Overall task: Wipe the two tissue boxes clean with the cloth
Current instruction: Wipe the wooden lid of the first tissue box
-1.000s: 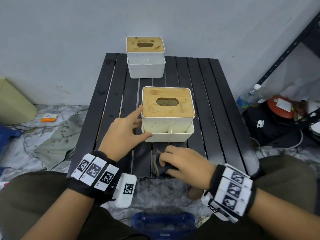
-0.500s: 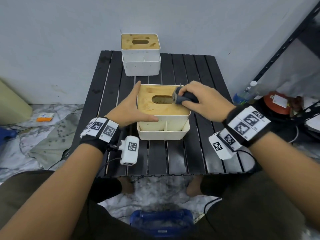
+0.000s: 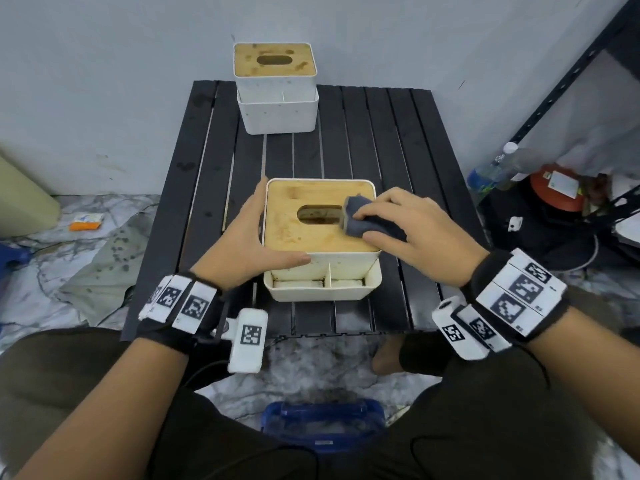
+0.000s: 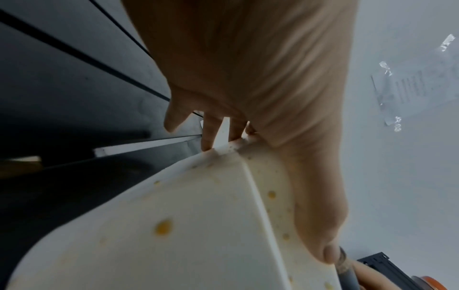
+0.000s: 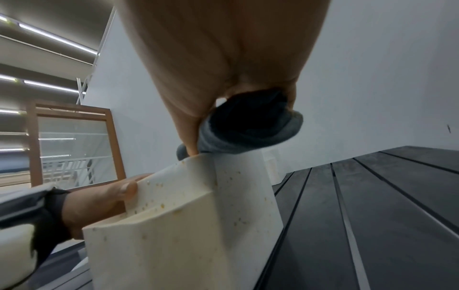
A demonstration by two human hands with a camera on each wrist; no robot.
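Note:
The near tissue box (image 3: 304, 233), white with a stained wooden lid and an oval slot, stands mid-table. My right hand (image 3: 408, 233) grips a folded grey cloth (image 3: 363, 220) and presses it on the lid right of the slot; the right wrist view shows the cloth (image 5: 248, 129) on the box's top edge (image 5: 198, 206). My left hand (image 3: 249, 244) braces the box's left side, fingers straight along the wall and thumb across the front. The spotted white wall (image 4: 198, 225) fills the left wrist view. A second, similar box (image 3: 277, 88) stands at the table's far edge.
The black slatted table (image 3: 398, 140) stands against a grey wall. A dark metal rack (image 3: 571, 74), a water bottle (image 3: 491, 171) and an orange-lidded item (image 3: 557, 188) are at the right. A blue container (image 3: 322, 420) lies between my knees.
My right hand lifted the cloth from the table's front edge onto the near box's lid and slid it right of the slot. My left hand stayed on the box's left side.

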